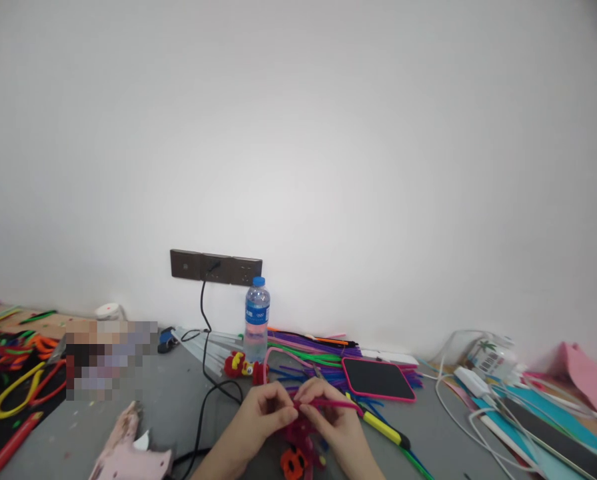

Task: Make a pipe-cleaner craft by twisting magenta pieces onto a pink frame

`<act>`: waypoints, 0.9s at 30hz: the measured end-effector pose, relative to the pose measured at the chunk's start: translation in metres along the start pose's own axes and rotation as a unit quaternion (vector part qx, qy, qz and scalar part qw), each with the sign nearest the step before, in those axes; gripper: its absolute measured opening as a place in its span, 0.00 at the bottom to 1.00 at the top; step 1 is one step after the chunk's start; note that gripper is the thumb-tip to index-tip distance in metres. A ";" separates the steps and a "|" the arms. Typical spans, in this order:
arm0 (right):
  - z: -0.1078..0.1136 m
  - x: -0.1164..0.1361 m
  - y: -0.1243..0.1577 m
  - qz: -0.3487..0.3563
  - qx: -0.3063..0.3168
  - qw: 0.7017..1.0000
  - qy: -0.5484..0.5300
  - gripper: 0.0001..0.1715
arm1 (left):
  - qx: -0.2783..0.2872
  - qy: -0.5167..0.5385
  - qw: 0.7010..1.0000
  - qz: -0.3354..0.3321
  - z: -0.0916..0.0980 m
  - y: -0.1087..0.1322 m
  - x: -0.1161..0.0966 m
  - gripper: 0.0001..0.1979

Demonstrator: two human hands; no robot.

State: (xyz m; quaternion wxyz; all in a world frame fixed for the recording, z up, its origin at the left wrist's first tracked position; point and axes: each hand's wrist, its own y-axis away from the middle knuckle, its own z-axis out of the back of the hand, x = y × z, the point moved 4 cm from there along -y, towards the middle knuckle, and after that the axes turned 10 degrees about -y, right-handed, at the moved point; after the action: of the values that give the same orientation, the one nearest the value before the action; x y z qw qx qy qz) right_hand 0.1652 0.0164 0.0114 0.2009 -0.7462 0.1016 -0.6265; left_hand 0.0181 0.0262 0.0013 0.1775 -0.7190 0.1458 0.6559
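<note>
Both hands work close together, fingertips nearly meeting. Left hand [266,417]: thumb and forefinger closed in a pinch on a fuzzy magenta stem [336,403]. Right hand [333,420]: thumb and fingers likewise pinched on the same stem, whose length runs rightward across this hand. Exact contact at the fingertips too small to resolve.

Just below the fingertips: a dark pink fuzzy piece [301,435], partly hidden, and an orange-and-black piece [292,463]. Whether these join the stem, cannot tell.

Beyond the left hand: a red-and-yellow figure [237,363] and, behind it, an upright water bottle [257,317] with blue cap. Beyond the right hand: a pink-edged phone [378,379] lying flat. Just right of the right hand: a yellow-and-black tool [386,428]. Well left of the left hand: a pink glue gun [133,463], partly out of view.
</note>
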 end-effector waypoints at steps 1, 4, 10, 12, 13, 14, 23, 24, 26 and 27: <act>-0.001 0.001 0.001 0.002 -0.002 1.000 0.008 0.08 | -0.008 0.012 1.000 0.005 0.001 0.000 -0.001 0.20; -0.002 0.004 0.005 0.021 -0.004 0.999 0.049 0.06 | -0.039 0.069 0.996 0.026 0.000 0.000 0.000 0.21; -0.009 0.009 0.011 0.078 0.029 0.987 0.137 0.05 | -0.080 0.213 0.969 0.095 -0.008 0.000 0.007 0.22; -0.012 0.012 0.011 0.078 0.043 0.986 0.144 0.04 | -0.080 0.215 0.969 0.097 -0.009 0.000 0.006 0.21; -0.014 0.014 0.011 0.079 0.050 0.985 0.144 0.04 | -0.079 0.209 0.970 0.092 -0.008 0.001 0.006 0.20; -0.015 0.015 0.011 0.081 0.057 0.985 0.143 0.05 | -0.078 0.203 0.972 0.087 -0.008 0.001 0.006 0.20; -0.001 0.015 0.006 0.047 -0.031 0.992 0.114 0.07 | -0.064 0.098 0.993 0.031 -0.001 -0.002 0.006 0.15; 0.003 0.012 0.005 0.032 -0.050 0.992 0.113 0.08 | -0.066 0.055 0.996 0.011 0.000 -0.001 0.004 0.14; 0.009 0.004 0.005 -0.012 -0.079 0.992 0.094 0.12 | -0.081 -0.036 0.996 -0.033 0.003 0.000 -0.001 0.12; 0.011 -0.001 0.004 -0.040 -0.083 0.993 0.072 0.14 | -0.089 -0.083 0.991 -0.053 0.004 0.001 -0.004 0.10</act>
State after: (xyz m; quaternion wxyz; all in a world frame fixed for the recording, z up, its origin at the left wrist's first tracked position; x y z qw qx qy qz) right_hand 0.1759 0.0146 0.0075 0.1052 -0.7164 0.1382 -0.6757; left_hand 0.0140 0.0271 0.0046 0.1586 -0.6819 0.0329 0.7133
